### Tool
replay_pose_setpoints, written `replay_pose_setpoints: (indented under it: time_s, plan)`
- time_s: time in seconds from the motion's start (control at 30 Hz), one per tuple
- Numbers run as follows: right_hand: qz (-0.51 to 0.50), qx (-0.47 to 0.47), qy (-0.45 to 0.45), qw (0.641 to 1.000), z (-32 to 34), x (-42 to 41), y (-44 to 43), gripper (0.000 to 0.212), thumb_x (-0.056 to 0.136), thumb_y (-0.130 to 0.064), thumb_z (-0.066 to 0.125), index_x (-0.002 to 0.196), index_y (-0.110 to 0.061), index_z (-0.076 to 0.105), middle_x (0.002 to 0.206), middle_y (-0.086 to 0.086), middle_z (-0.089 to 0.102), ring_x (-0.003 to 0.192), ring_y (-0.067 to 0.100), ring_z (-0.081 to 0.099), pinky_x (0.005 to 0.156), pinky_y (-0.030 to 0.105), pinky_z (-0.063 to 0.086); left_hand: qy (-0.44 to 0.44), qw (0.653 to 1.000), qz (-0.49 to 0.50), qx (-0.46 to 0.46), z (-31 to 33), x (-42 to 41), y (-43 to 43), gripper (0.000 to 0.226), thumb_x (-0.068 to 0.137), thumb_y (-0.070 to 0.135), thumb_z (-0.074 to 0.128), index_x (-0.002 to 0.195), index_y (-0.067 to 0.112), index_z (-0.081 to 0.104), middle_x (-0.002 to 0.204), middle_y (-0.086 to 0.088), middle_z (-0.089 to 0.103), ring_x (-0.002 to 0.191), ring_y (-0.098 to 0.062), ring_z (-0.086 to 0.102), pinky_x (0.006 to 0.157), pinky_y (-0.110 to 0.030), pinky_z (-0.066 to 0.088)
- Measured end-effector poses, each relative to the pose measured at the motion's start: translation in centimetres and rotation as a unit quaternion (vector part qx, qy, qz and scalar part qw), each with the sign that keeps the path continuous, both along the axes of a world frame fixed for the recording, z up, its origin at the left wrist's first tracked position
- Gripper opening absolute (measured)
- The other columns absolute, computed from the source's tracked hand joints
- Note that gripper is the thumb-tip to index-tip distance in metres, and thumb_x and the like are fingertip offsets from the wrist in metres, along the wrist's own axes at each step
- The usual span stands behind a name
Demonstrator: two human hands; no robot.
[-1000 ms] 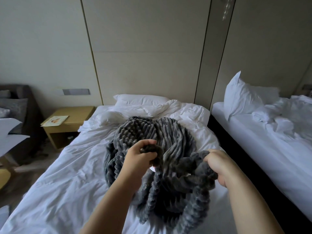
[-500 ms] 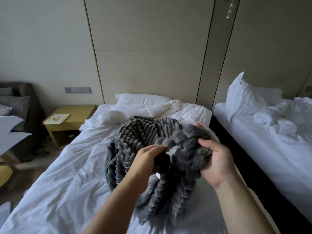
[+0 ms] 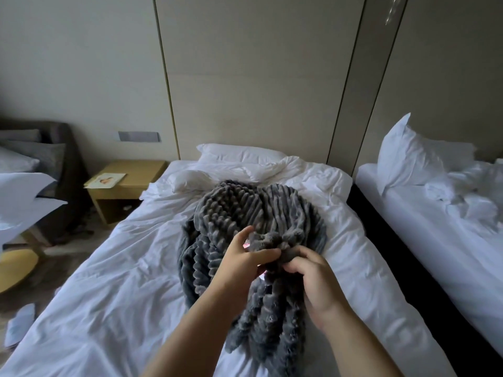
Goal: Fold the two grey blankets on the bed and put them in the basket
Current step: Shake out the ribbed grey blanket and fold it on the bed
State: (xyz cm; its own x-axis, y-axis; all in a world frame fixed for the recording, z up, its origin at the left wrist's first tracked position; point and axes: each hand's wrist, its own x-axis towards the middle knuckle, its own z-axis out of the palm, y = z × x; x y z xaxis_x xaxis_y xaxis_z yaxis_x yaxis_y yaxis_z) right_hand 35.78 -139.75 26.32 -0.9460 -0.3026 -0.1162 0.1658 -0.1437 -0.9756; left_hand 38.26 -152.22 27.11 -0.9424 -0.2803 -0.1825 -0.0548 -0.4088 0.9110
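A grey ribbed blanket (image 3: 245, 210) lies bunched in a heap on the white bed (image 3: 109, 281). I cannot tell one blanket from a second in the heap. My left hand (image 3: 242, 265) and my right hand (image 3: 313, 278) are close together above the heap's near part. Both pinch the same raised fold of the grey blanket between fingers and thumb. A small pink-white patch shows between my hands. More of the blanket hangs down below my hands toward me. No basket is in view.
A white pillow (image 3: 239, 153) lies at the bed's head. A wooden nightstand (image 3: 128, 186) with a card stands left of the bed. A second bed (image 3: 449, 235) with crumpled white bedding is on the right, across a dark gap. A dark armchair (image 3: 54, 159) stands far left.
My right hand has dropped from a raised, palm-up hold and come in beside my left hand. The lifted bunch of blanket is lower now. Both hands now pinch one fold.
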Motion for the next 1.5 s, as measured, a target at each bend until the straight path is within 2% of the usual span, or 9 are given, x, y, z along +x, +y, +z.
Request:
replay_pose_setpoints:
  time_s: [0.17,0.3,0.43,0.63,0.8,0.93,1.17,1.3,1.5]
  plan:
    - [0.05,-0.237,-0.16,0.957,0.9,0.6,-0.1,0.038,0.075,-0.012,0.047,0.096,0.004,0.074,0.097,0.023,0.072,0.082,0.032,0.072,0.07,0.036,0.056,0.038,0.999,0.027,0.005,0.0,0.6,1.1,0.015,0.087,0.0,0.063,0.099,0.009,0.064,0.087,-0.01,0.074,0.079,-0.02,0.072,0.059,-0.024,0.055]
    - [0.074,-0.21,-0.197,0.955,1.5,0.7,-0.2,0.044,0.088,-0.037,0.054,0.106,-0.002,0.074,0.111,0.02,0.071,0.1,0.03,0.071,0.075,0.035,0.059,0.031,0.999,-0.011,0.033,0.1,0.6,1.1,0.023,0.093,0.025,0.062,0.097,0.005,0.071,0.094,-0.017,0.075,0.086,-0.028,0.073,0.066,-0.031,0.059]
    - [0.026,-0.151,-0.159,0.975,1.0,1.4,-1.2,0.028,0.096,-0.015,0.052,0.116,-0.004,0.07,0.107,0.018,0.073,0.099,0.028,0.071,0.077,0.033,0.059,-0.004,0.999,0.003,-0.037,-0.9,0.4,1.6,0.03,0.096,0.037,0.056,0.089,0.014,0.072,0.094,-0.011,0.075,0.086,-0.019,0.072,0.073,-0.028,0.057]
    - [-0.1,-0.122,-0.163,0.974,0.2,0.4,0.0,0.018,0.094,-0.007,0.055,0.094,-0.005,0.073,0.086,0.018,0.075,0.073,0.029,0.073,0.059,0.032,0.059,-0.013,0.931,0.084,-0.355,-0.1,0.1,0.4,0.053,0.093,0.051,0.053,0.053,0.02,0.037,0.04,0.011,0.041,0.041,-0.005,0.037,0.05,-0.035,0.035]
    - [-0.256,-0.136,-0.129,0.949,0.5,-1.9,3.1,0.007,0.086,-0.016,0.07,0.09,-0.011,0.071,0.088,0.011,0.071,0.076,0.026,0.068,0.078,0.041,0.056,0.032,0.862,0.192,-0.469,0.5,0.5,-1.1,0.041,0.093,0.041,0.058,0.062,0.014,0.055,0.043,-0.003,0.045,0.04,-0.01,0.036,0.046,-0.028,0.032]
    - [-0.382,-0.195,0.032,0.903,2.1,-1.2,3.5,0.007,0.083,-0.014,0.073,0.077,-0.015,0.068,0.066,-0.007,0.07,0.059,0.01,0.065,0.064,0.027,0.052,0.055,0.91,0.165,-0.377,0.6,0.9,-0.7,0.041,0.093,0.04,0.06,0.064,0.011,0.054,0.043,0.003,0.038,0.044,-0.009,0.033,0.046,-0.027,0.028]
    - [-0.138,-0.016,0.107,0.985,2.1,2.0,-2.4,0.019,0.08,-0.013,0.061,0.091,-0.018,0.076,0.089,0.002,0.077,0.091,0.02,0.071,0.084,0.034,0.055,0.11,0.971,-0.001,-0.21,0.6,1.4,1.7,0.042,0.093,0.005,0.051,0.06,0.022,0.069,0.056,0.01,0.061,0.056,-0.001,0.054,0.053,-0.017,0.043]
    - [-0.081,-0.073,0.051,0.993,2.3,2.0,-1.4,0.025,0.09,0.0,0.058,0.088,-0.014,0.078,0.087,0.005,0.077,0.082,0.014,0.073,0.064,0.018,0.055,0.091,0.977,-0.008,-0.19,0.5,1.5,0.8,0.042,0.101,0.015,0.044,0.068,0.014,0.071,0.059,0.007,0.065,0.056,-0.002,0.057,0.05,-0.014,0.043]
    - [-0.082,0.11,0.153,0.979,1.5,2.0,-1.3,0.024,0.088,-0.008,0.064,0.103,-0.023,0.076,0.102,-0.005,0.073,0.097,0.005,0.068,0.093,0.033,0.054,0.046,0.983,-0.015,-0.179,0.7,1.4,0.7,0.04,0.098,0.038,0.05,0.08,0.012,0.074,0.067,-0.004,0.067,0.062,-0.016,0.06,0.059,-0.032,0.047]
